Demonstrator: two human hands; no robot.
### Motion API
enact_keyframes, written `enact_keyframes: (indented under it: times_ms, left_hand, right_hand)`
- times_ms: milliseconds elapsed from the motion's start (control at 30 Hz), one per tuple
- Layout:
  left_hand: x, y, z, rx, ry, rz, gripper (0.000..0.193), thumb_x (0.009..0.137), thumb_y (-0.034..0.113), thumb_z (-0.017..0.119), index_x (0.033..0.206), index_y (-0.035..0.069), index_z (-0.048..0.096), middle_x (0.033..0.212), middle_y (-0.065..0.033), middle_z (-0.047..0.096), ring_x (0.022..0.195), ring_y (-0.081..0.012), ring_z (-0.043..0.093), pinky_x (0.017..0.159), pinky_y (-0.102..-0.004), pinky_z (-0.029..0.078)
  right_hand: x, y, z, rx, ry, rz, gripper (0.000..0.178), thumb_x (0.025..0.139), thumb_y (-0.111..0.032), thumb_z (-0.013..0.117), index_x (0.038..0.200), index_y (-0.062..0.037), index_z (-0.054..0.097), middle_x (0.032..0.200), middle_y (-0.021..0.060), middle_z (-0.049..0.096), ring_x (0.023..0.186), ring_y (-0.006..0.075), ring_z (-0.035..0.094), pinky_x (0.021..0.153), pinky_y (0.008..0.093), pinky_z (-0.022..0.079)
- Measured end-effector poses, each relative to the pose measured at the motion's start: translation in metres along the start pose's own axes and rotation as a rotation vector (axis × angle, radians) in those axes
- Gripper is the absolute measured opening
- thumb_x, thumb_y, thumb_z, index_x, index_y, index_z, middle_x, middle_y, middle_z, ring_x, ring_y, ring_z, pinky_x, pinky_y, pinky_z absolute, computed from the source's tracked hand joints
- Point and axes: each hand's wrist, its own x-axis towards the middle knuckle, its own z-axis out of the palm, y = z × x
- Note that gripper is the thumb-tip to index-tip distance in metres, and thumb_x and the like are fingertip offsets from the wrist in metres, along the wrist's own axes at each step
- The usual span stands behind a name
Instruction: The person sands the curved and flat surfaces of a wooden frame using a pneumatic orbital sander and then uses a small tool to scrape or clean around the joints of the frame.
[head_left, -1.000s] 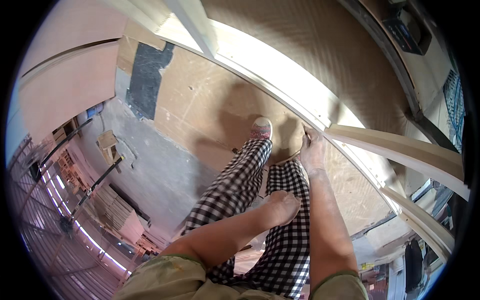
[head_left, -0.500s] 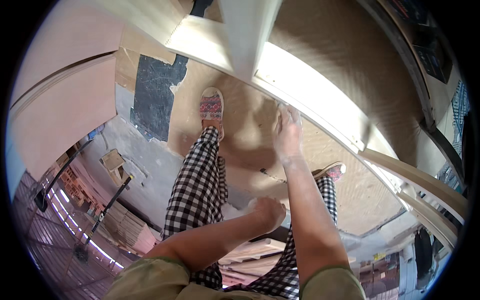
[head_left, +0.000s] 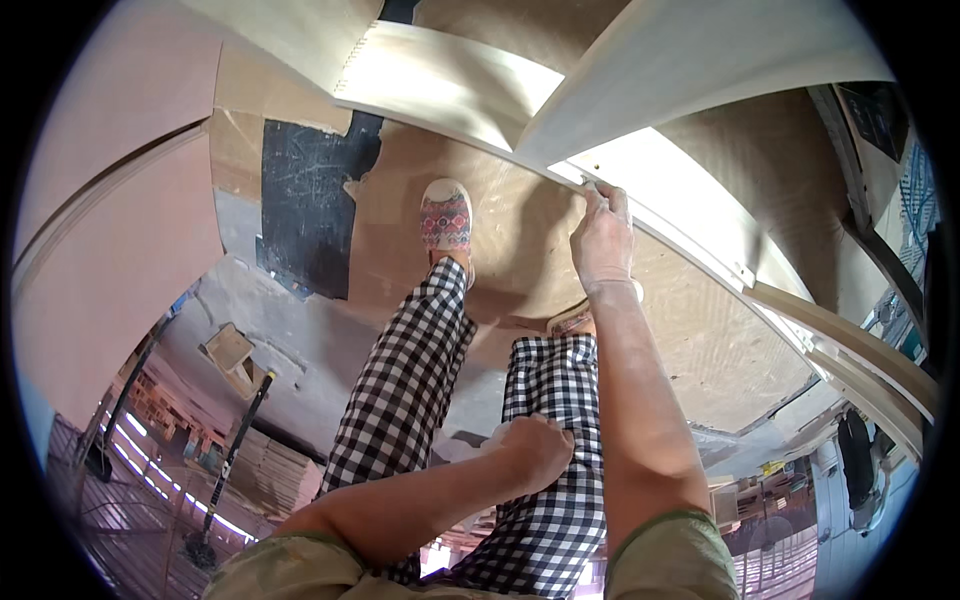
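My right hand point(head_left: 604, 240) reaches forward with its fingers pinched together at the front edge of a pale wooden board point(head_left: 685, 195). Something small and light may be at the fingertips, but I cannot make it out. Just beyond those fingers, a broad upright pale panel point(head_left: 690, 75) meets the board. My left hand point(head_left: 535, 455) is curled into a fist in front of my checked trouser leg point(head_left: 555, 385); whatever its fingers may hold is hidden. Pale dust coats my right hand and wrist.
Brown sheeting point(head_left: 390, 230) and a dark patch point(head_left: 310, 205) cover the floor around my patterned shoe point(head_left: 446, 220). Large pale panels point(head_left: 110, 270) stand at the left. A small wooden piece point(head_left: 230, 348) and a long-handled tool point(head_left: 240, 440) are at lower left. Curved wooden rails point(head_left: 840, 335) extend right.
My right hand has slid forward along the board's edge, closer to the upright panel. My right foot has stepped inward, and my view has shifted. The left fist stays closed, slightly lower.
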Motion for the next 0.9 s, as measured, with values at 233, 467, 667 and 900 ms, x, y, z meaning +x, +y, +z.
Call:
enact_keyframes:
  times_ms: [233, 467, 667, 900]
  left_hand:
    - [0.01, 0.006, 0.003, -0.002, 0.013, 0.049, 0.026, 0.08, 0.013, 0.055, 0.099, -0.003, 0.06, 0.092, -0.0166, 0.063, 0.082, -0.0275, 0.062, 0.067, -0.0354, 0.053]
    - [0.007, 0.01, -0.006, 0.005, 0.042, 0.085, 0.021, 0.084, 0.016, 0.053, 0.096, 0.001, 0.062, 0.089, -0.0121, 0.065, 0.081, -0.0228, 0.063, 0.065, -0.0317, 0.053]
    - [0.011, 0.011, 0.004, -0.059, 0.078, 0.061, 0.025, 0.079, 0.015, 0.057, 0.098, 0.0, 0.061, 0.09, -0.0149, 0.063, 0.082, -0.0255, 0.063, 0.063, -0.0346, 0.053]
    - [0.008, 0.009, -0.001, -0.025, 0.132, 0.089, 0.022, 0.083, 0.016, 0.053, 0.097, 0.0, 0.06, 0.087, -0.0143, 0.063, 0.079, -0.0249, 0.063, 0.063, -0.0326, 0.053]
  right_hand:
    - [-0.007, 0.005, 0.007, -0.058, 0.114, -0.033, 0.028, 0.085, -0.001, 0.049, 0.11, -0.0006, 0.062, 0.11, 0.0168, 0.057, 0.095, 0.032, 0.058, 0.083, 0.0378, 0.049]
    - [-0.002, 0.004, 0.004, -0.035, 0.087, -0.004, 0.029, 0.086, -0.002, 0.048, 0.112, -0.0016, 0.061, 0.112, 0.0168, 0.056, 0.1, 0.0316, 0.057, 0.086, 0.0375, 0.048]
    - [-0.004, 0.005, -0.011, -0.006, -0.038, -0.031, 0.03, 0.085, 0.001, 0.048, 0.113, -0.0002, 0.059, 0.112, 0.0175, 0.055, 0.1, 0.0321, 0.057, 0.087, 0.037, 0.048]
    - [-0.017, 0.025, -0.001, 0.061, 0.051, 0.061, 0.036, 0.082, 0.002, 0.05, 0.117, -0.0012, 0.058, 0.118, 0.0173, 0.052, 0.109, 0.0325, 0.051, 0.093, 0.0391, 0.044]
